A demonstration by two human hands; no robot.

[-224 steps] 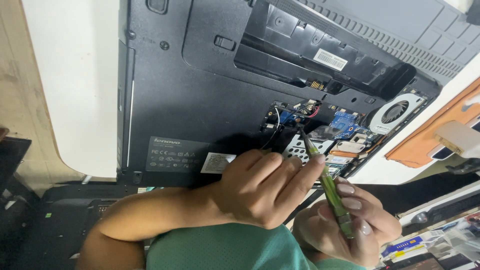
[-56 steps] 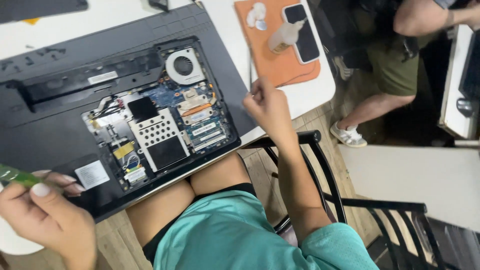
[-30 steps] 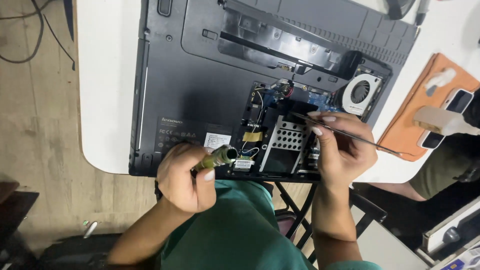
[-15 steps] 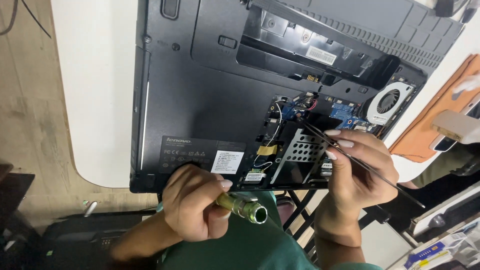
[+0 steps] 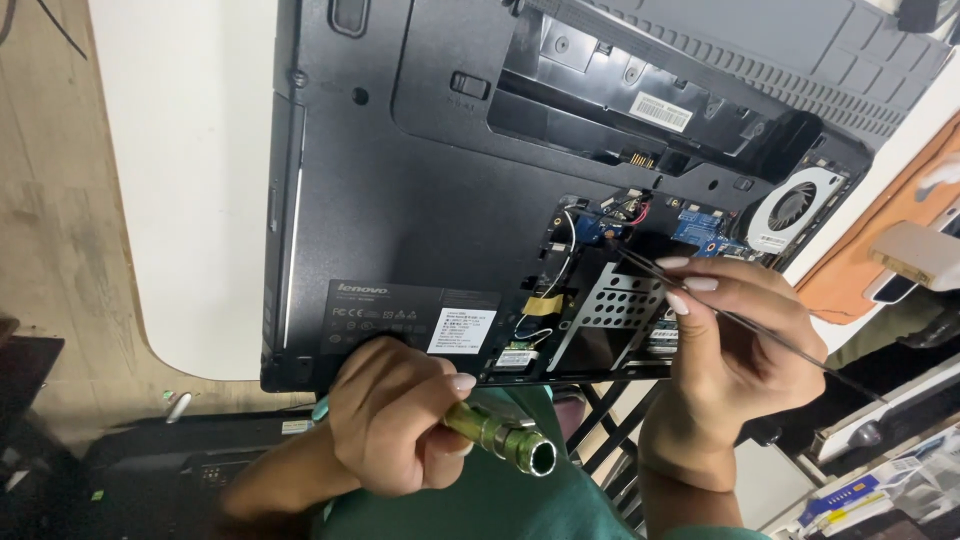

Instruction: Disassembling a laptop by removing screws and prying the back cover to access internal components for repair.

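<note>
One laptop point(image 5: 420, 180), base up, one fan point(image 5: 793, 208) exposed. Left hand point(image 5: 395, 420) fingers curled round one brass-tipped tool point(image 5: 500, 442), just below laptop edge. Right hand point(image 5: 735, 345) pinches one thin probe point(image 5: 790, 345), tip beyond the fingertips at the board wires point(image 5: 570, 240). Orange mat point(image 5: 850, 270) right.

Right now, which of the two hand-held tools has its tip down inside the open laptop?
The thin dark rod in the right hand: its tip reaches the exposed boards of the laptop. The brass-coloured socket tool in the left hand stays off the laptop's near edge.
</note>
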